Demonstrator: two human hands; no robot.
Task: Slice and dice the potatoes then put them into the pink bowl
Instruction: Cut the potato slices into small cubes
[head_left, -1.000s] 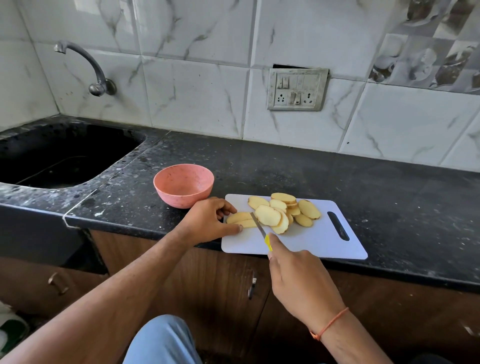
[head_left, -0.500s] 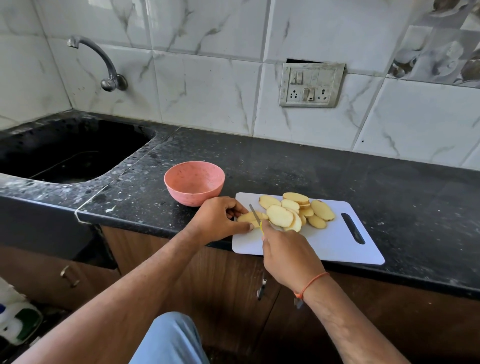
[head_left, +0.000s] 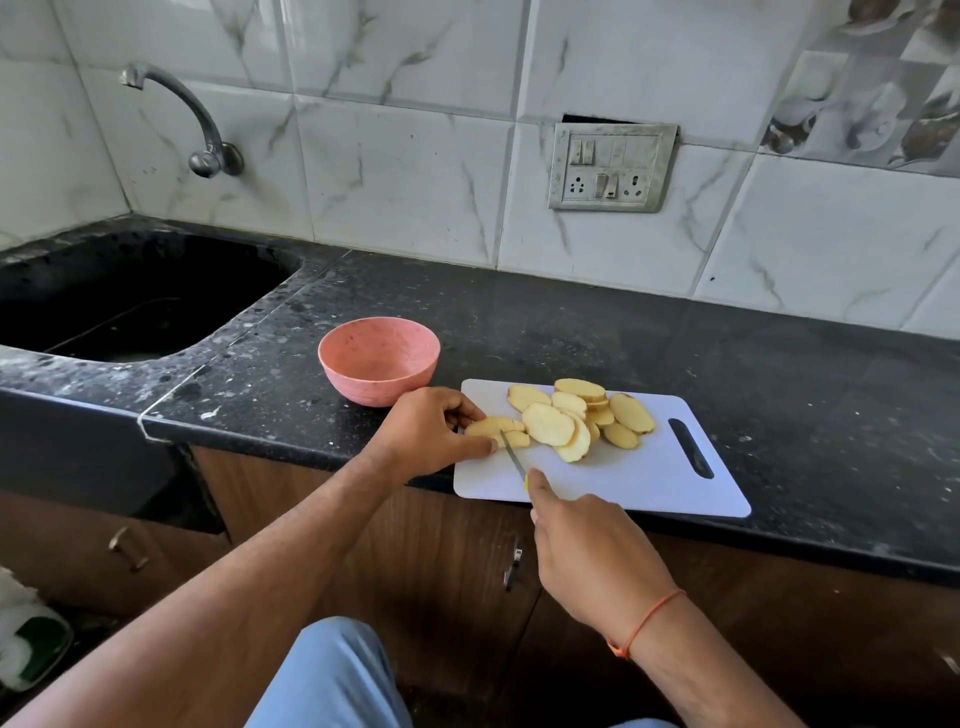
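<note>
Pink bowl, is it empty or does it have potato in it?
Empty. The pink bowl shows only its bare inside; all the potato slices lie on the white cutting board.

Right hand (head_left: 597, 561) hides most of knife (head_left: 513, 457) handle.

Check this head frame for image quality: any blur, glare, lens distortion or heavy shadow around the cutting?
Head view: the potato slices, knife and both hands are sharp, with no motion blur; wide-angle distortion bows the countertop edge and tilts the wall tiles; light is soft and even, with faint shadows under the slices on the cutting board; the sink is too dark to show detail.
</note>
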